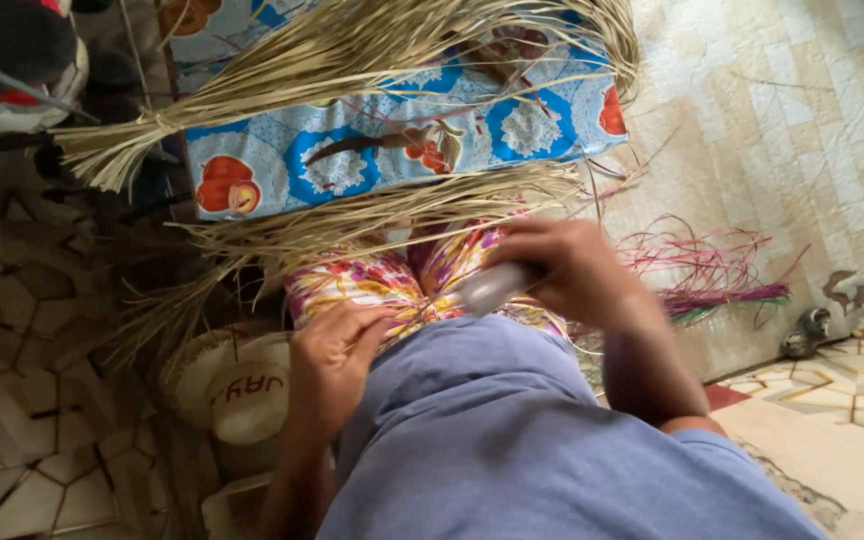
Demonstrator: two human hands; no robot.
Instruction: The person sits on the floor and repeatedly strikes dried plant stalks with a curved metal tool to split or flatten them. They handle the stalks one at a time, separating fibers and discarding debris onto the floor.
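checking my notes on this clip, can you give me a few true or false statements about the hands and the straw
1. The right hand grips a pale, blurred object. True.
2. The left hand is raised above the straw bundle. False: it rests low on the flowered cloth over the lap.
3. Pink and purple strands lie on the floor to the right. True.
4. The dry straw bundle lies across a plain green cloth. False: the patterned cloth under it is blue with red fruit.
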